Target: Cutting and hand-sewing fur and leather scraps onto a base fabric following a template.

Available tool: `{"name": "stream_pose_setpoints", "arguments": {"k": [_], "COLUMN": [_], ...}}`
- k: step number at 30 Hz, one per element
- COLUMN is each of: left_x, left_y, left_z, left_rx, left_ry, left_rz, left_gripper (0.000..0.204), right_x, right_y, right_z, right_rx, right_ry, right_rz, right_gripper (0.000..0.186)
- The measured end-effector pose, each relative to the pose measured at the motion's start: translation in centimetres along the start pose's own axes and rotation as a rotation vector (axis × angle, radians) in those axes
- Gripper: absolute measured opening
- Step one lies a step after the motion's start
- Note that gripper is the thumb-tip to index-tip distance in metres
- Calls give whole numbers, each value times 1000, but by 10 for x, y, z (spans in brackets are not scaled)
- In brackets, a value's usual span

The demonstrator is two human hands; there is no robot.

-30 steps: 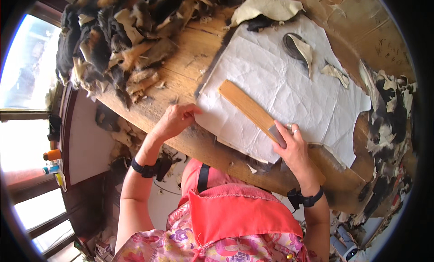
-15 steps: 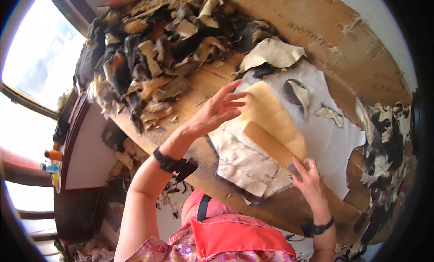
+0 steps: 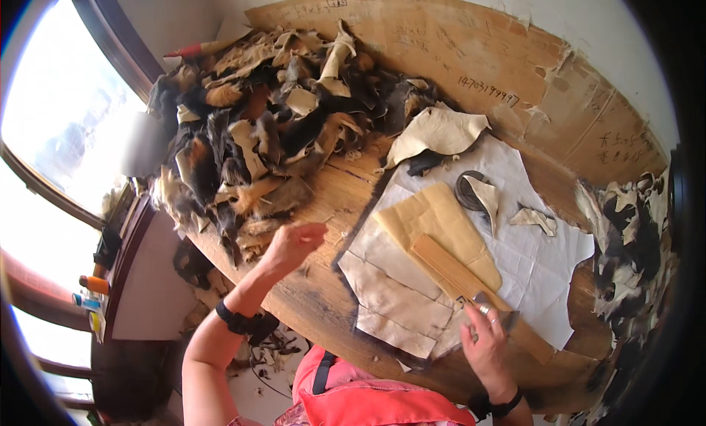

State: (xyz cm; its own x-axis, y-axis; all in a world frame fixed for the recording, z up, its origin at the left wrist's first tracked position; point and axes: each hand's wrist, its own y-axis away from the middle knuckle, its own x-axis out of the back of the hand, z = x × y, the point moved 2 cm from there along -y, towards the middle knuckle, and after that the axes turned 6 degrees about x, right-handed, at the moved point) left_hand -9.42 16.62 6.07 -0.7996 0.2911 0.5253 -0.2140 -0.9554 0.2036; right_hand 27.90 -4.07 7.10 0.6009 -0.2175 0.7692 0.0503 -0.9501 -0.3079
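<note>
Compared with half a second ago, the left hand [image 3: 294,243] is now drawn back from the yellow paper [image 3: 441,211] and is held near the left edge of the wooden table [image 3: 323,308]. Its fingers are loosely bent and partly open, and nothing is seen between them. On the yellow paper a wooden slat [image 3: 450,268] is laid slantwise, its lower end pointed toward the table's near right corner. By that end the right hand [image 3: 487,349] is placed, with a ring worn on one finger. Its fingers are bent beside the slat and a small grey piece [image 3: 483,299]; whether either is gripped cannot be told.

Beneath the yellow paper, part of a white sheet [image 3: 540,275] is spread toward the table's right edge. Toward the near edge, pale hide panels [image 3: 397,304] are left uncovered. On the white sheet's far part are seen a dark round object [image 3: 467,193] partly covered by a pale scrap [image 3: 484,198], and a smaller scrap [image 3: 535,220]. A larger pale hide piece [image 3: 441,132] is laid across the sheet's far end. At the table's far left corner, brown, black and cream fur pieces [image 3: 283,135] are heaped; along the right edge, black-and-white fur strips [image 3: 625,257] are gathered.
</note>
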Motion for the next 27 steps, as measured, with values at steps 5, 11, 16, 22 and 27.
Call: {"name": "stream_pose_setpoints", "arguments": {"k": [5, 11, 16, 22, 27], "left_x": [60, 120, 180, 268, 295], "left_y": [-124, -247, -271, -269, -251], "left_z": [8, 28, 31, 46, 51], "left_rx": [-372, -499, -242, -191, -70], "left_ry": [-185, -499, 456, 143, 102], "left_rz": [452, 574, 34, 84, -51], "left_gripper": [35, 42, 11, 5, 6], "right_x": [-66, -143, -167, -168, -151], "right_y": [23, 44, 53, 53, 5], "right_z": [-49, -93, -105, -107, -130], "right_rx": [-11, -182, -127, -179, -84], "right_ry": [32, 183, 392, 463, 425], "right_rz": [51, 276, 286, 261, 334], "right_gripper": [35, 31, 28, 22, 22]}}
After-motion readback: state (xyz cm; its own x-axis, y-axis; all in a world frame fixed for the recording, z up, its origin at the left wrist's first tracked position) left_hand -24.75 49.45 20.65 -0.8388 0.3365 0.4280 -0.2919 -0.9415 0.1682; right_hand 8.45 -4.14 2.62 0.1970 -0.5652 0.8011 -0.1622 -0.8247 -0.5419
